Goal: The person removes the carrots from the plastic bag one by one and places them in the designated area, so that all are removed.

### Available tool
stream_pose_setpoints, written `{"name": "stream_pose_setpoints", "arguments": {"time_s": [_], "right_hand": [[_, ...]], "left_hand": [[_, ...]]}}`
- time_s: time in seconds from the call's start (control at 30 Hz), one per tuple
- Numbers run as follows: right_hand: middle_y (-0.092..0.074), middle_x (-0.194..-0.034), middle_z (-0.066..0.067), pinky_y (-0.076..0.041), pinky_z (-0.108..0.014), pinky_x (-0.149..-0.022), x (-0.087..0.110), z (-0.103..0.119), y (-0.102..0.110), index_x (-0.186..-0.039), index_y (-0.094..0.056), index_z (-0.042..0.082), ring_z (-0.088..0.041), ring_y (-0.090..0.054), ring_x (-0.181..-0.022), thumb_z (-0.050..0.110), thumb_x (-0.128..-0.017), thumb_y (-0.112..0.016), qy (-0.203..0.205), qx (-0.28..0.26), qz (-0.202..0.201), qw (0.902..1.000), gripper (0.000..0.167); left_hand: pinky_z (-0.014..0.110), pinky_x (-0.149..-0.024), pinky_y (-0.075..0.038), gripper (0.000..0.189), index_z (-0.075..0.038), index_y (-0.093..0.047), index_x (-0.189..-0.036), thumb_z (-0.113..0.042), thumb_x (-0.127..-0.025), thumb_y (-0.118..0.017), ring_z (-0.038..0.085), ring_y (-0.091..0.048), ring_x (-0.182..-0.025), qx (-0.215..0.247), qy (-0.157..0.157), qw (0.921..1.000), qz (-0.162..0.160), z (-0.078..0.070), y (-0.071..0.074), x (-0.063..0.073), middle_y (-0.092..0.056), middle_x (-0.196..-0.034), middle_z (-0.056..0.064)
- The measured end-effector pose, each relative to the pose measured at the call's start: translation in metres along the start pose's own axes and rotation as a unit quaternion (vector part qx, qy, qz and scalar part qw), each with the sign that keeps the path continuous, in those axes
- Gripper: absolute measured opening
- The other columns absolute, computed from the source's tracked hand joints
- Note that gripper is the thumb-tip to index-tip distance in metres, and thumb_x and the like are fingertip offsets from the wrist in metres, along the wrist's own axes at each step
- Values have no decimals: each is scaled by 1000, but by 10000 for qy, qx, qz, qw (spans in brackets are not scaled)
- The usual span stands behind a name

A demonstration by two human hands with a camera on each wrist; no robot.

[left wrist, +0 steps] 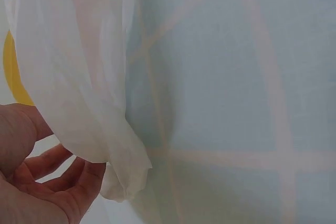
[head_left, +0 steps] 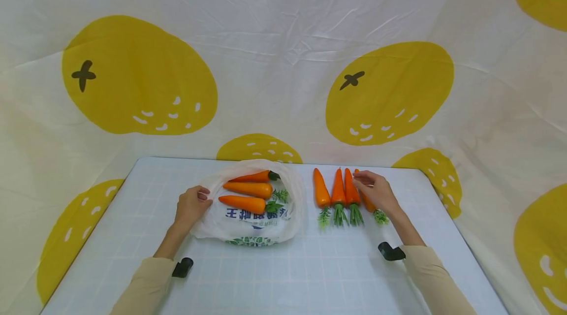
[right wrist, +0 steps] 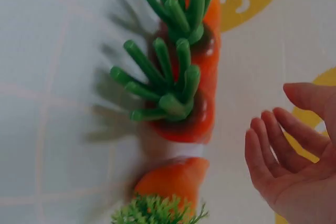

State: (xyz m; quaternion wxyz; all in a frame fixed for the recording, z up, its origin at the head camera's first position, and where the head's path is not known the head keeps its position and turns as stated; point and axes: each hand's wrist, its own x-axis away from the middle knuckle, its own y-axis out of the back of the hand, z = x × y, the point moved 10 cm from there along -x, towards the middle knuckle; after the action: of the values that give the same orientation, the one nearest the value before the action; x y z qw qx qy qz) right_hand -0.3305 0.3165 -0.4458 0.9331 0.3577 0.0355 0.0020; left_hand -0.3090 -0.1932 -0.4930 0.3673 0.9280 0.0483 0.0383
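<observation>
A white plastic bag (head_left: pixel 266 231) with printed lettering lies with its mouth open left of the table's middle. Three orange carrots (head_left: pixel 248 189) with green tops show inside it. At the bag's left edge, my left hand (head_left: pixel 191 206) holds the plastic between thumb and fingers; the left wrist view shows the thin film (left wrist: pixel 89 103) overlapping some fingertips. Several more carrots (head_left: pixel 338 187) lie in a row right of the bag, tops toward me. My right hand (head_left: pixel 376 191) hovers over the rightmost carrot (head_left: pixel 368 203), partly hiding it, its fingers loosely bent with nothing held.
The table (head_left: pixel 274 280) wears a pale blue checked cover. Behind and beside it hangs a white cloth (head_left: pixel 274 83) printed with large yellow fruit. A dark wrist camera (head_left: pixel 392 251) sits by the right cuff, another (head_left: pixel 182 267) by the left.
</observation>
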Motion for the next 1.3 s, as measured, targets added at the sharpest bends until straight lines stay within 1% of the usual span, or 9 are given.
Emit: {"name": "stream_pose_setpoints", "arguments": {"time_s": [0.1,0.23,0.37,0.47,0.6,0.77,0.87,1.07,1.3], "right_hand": [[-69,-123,-23,-50,-54,-101,0,20,-7,-131,-63,-5,-40,-64,-114,18,-102,-65,331,-116,53,9994,38],[-70,-121,-20,-51,-52,-102,-1,47,-18,-131,-64,-4,-36,-65,-112,21,-102,-65,612,-260,190,9976,37],[-70,-121,-16,-50,-48,-103,-2,67,-30,-130,-65,0,-31,-65,-112,23,-102,-66,647,-440,314,9964,36],[-71,-119,-13,-51,-47,-102,-4,81,-37,-128,-67,3,-29,-66,-109,23,-101,-68,745,-436,350,9957,34],[-71,-115,-14,-54,-47,-97,-5,107,-47,-125,-68,1,-30,-67,-104,18,-100,-69,1036,-545,437,9922,30],[-72,-112,-12,-56,-43,-95,-6,134,-63,-124,-69,2,-28,-68,-101,19,-98,-71,1151,-723,599,9889,31],[-72,-111,-12,-56,-43,-95,-8,147,-74,-124,-69,1,-27,-68,-100,18,-97,-72,1245,-769,661,9870,31],[-72,-113,-15,-57,-44,-92,-10,171,-98,-123,-68,-4,-29,-68,-99,15,-98,-71,1721,-796,869,9780,32],[-72,-114,-13,-58,-40,-90,-10,188,-123,-123,-68,-3,-26,-68,-97,14,-98,-70,2015,-676,1101,9709,30]], "left_hand": [[52,-86,-57,24,11,-64,-112,-2,-92,-70,39,-67,-91,8,0,10000,-22,1,0,1,-68,-99,26],[51,-84,-57,25,10,-65,-112,-2,-91,-71,38,-67,-91,17,63,10000,-11,3,0,2,-69,-99,25],[50,-84,-57,24,9,-66,-112,-2,-92,-71,37,-67,-92,59,122,9999,30,5,0,2,-69,-100,24],[50,-84,-56,24,9,-66,-112,-2,-91,-72,38,-68,-93,103,117,9999,60,6,-1,2,-69,-101,24],[50,-85,-56,24,9,-66,-112,-1,-91,-72,38,-68,-93,150,109,9998,87,6,-2,1,-69,-101,25],[50,-87,-57,25,9,-66,-114,-1,-92,-72,39,-67,-94,154,176,9997,97,8,-3,1,-69,-104,26],[49,-87,-57,25,9,-65,-115,-1,-92,-72,38,-67,-94,153,199,9996,123,9,-4,1,-68,-104,26],[48,-84,-57,26,10,-65,-114,-2,-92,-72,37,-67,-92,171,184,9996,141,9,-3,1,-68,-103,26],[47,-83,-58,27,10,-65,-115,-1,-92,-72,36,-66,-91,183,187,9996,131,8,-2,1,-68,-103,26]]}}
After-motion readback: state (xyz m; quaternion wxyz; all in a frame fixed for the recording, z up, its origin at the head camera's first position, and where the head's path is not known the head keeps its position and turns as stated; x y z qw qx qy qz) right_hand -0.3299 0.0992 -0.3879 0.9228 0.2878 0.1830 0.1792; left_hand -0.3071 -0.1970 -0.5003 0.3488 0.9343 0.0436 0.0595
